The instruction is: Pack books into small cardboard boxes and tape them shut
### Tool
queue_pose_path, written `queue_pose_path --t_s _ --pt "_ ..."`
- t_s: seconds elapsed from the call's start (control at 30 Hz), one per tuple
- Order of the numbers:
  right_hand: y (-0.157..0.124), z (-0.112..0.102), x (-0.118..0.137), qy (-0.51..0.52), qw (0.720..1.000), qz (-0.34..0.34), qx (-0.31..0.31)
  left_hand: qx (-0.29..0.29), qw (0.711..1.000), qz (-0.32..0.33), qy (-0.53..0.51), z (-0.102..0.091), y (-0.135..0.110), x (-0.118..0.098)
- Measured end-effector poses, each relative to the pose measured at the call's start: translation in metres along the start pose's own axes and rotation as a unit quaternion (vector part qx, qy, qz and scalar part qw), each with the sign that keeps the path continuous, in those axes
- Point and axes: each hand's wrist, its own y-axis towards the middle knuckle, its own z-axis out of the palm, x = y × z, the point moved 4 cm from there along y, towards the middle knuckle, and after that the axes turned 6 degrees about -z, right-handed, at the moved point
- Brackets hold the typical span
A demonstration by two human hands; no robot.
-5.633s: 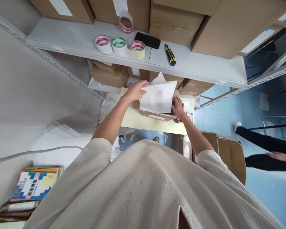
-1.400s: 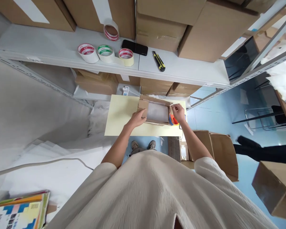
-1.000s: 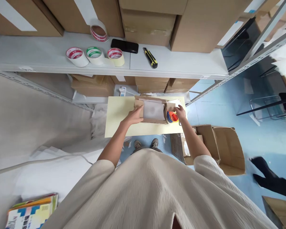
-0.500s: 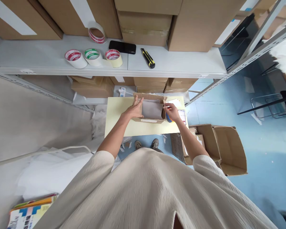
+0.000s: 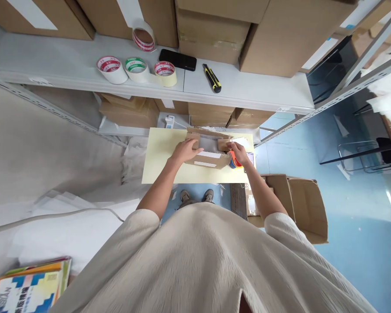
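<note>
A small cardboard box sits on a pale yellow table below me, its flaps partly folded over white paper inside. My left hand lies flat on the near-left flap, fingers spread, pressing it down. My right hand is at the box's right end, fingers curled over the right flap, right above an orange and blue tape dispenser. Whether the right hand grips the flap or the dispenser is hard to tell.
A grey shelf ahead carries several tape rolls, a black phone, a yellow utility knife and large cartons. An open carton stands on the blue floor at right. Books lie at lower left.
The white paper went into the box. Since half a second ago the flaps have come down over it, my left hand moving from the box's left wall onto the near flap.
</note>
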Motion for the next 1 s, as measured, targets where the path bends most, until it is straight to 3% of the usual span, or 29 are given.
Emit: queue_pose_path --t_s 0.2,0.33,0.43,0.6,0.73,0.87,1.0 --pt "-0.001 -0.010 -0.002 -0.052 0.998 0.000 -0.040 -0.087 0.996 0.003 0.002 0.012 0.004 -0.019" --pt "0.003 -0.015 -0.001 -0.117 0.988 -0.032 -0.091 -0.084 0.996 0.028 0.022 0.020 -0.005 -0.028" --pt "0.006 -0.009 0.004 -0.174 0.979 -0.090 -0.062 -0.075 0.996 0.026 0.031 0.023 -0.010 -0.028" --pt "-0.004 0.011 -0.005 -0.241 0.965 -0.097 -0.010 -0.078 0.996 0.034 0.035 0.033 -0.008 -0.021" --pt "-0.019 0.023 -0.026 -0.278 0.958 -0.070 -0.007 -0.064 0.996 0.051 0.047 0.053 -0.004 -0.006" --pt "-0.027 0.033 -0.043 -0.256 0.965 -0.049 -0.009 -0.062 0.994 0.056 0.065 0.074 -0.004 0.008" --pt "-0.024 0.043 -0.048 -0.228 0.972 -0.059 -0.006 -0.075 0.992 0.061 0.084 0.083 -0.007 0.017"
